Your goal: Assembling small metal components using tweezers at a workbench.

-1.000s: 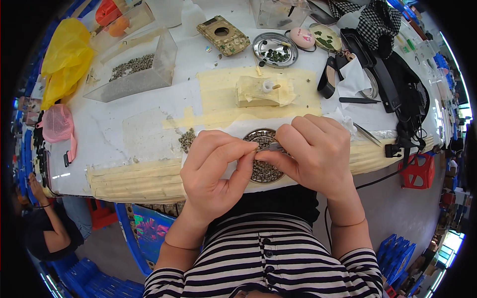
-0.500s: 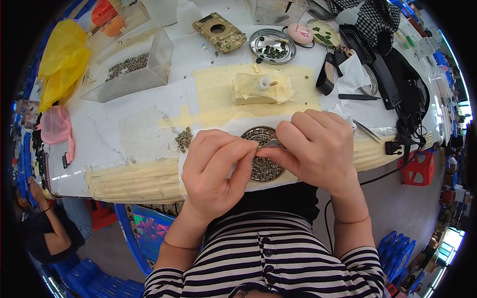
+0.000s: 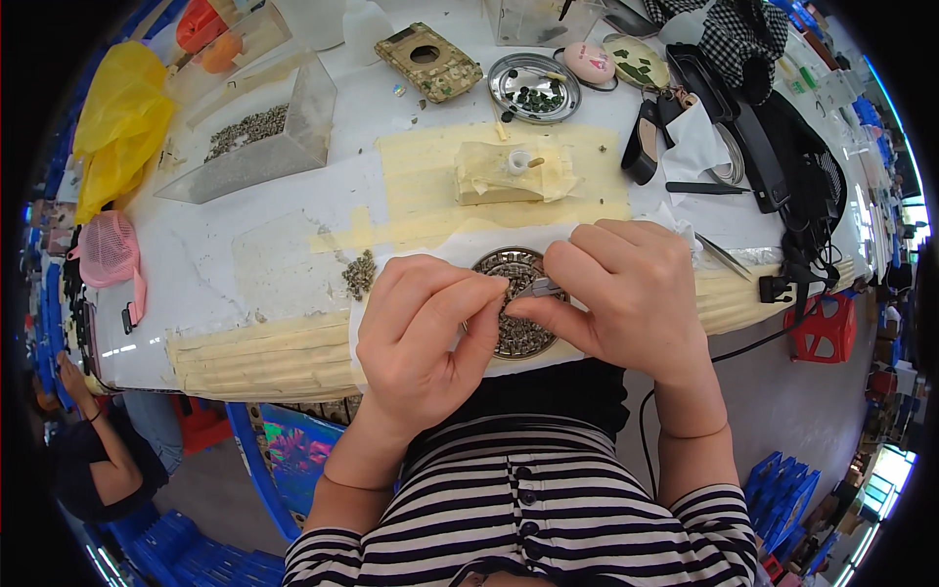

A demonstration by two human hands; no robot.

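Observation:
Over a round metal dish (image 3: 528, 342) filled with small grey metal pieces, my two hands meet almost fingertip to fingertip. My left hand (image 3: 421, 338) pinches thumb and forefinger together on something too small to make out. In the curled fingers of my right hand (image 3: 626, 293) is a small pointed grey metal tool (image 3: 541, 287); its tip points at the left fingertips, and the rest is hidden by the hand. Just left of my left hand lies a loose heap of the same grey pieces (image 3: 359, 275).
Beyond the dish stands a taped block (image 3: 499, 174) with a small white cup (image 3: 519, 161). Farther off are a clear bin (image 3: 249, 166), a camouflage-patterned case (image 3: 430, 64) and a steel plate of dark green bits (image 3: 535, 88). Tweezers (image 3: 722, 256) lie at right. Another person's arm (image 3: 110, 445) shows at far left.
The tool in my right hand has drawn slightly back from my left fingertips, and a small gap shows between the hands. Both hands otherwise stay in place over the dish.

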